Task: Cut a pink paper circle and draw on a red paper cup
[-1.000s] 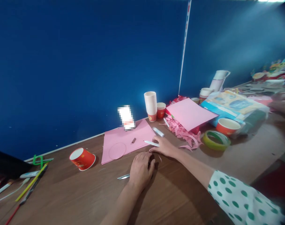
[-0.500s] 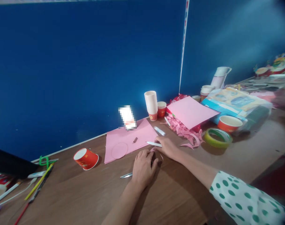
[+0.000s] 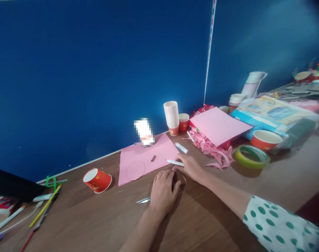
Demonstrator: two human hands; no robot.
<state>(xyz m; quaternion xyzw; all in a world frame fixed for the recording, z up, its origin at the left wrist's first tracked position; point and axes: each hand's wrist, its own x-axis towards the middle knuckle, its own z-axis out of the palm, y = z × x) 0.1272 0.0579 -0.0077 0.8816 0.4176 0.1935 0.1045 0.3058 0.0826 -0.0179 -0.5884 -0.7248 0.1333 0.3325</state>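
My left hand (image 3: 163,190) lies palm down on the table, fingers forward and thumb apart. Silver blades, likely of scissors (image 3: 143,200), stick out to the left from beneath it; the rest is hidden. Just beyond, my right hand (image 3: 192,168) has a white pen (image 3: 175,163) between thumb and index finger, its tip pointing left. Small pink paper scraps (image 3: 184,179) lie by the fingertips. Ahead is a stack of pink paper sheets (image 3: 159,150), the top one bearing a drawn circle (image 3: 135,170) and a small brown piece (image 3: 153,158).
An orange-red paper cup (image 3: 98,180) stands tilted at left, near pencils (image 3: 45,206). Stacked cups (image 3: 171,119), a glue stick (image 3: 181,147), pink shreds (image 3: 214,152), green tape (image 3: 252,156) and a plastic packet (image 3: 277,112) lie to the right. A blue wall (image 3: 96,77) borders the table.
The whole view has shifted slightly, things at the right sliding further right. Both hands keep nearly the same place on the table, and the pen stays at the right hand.
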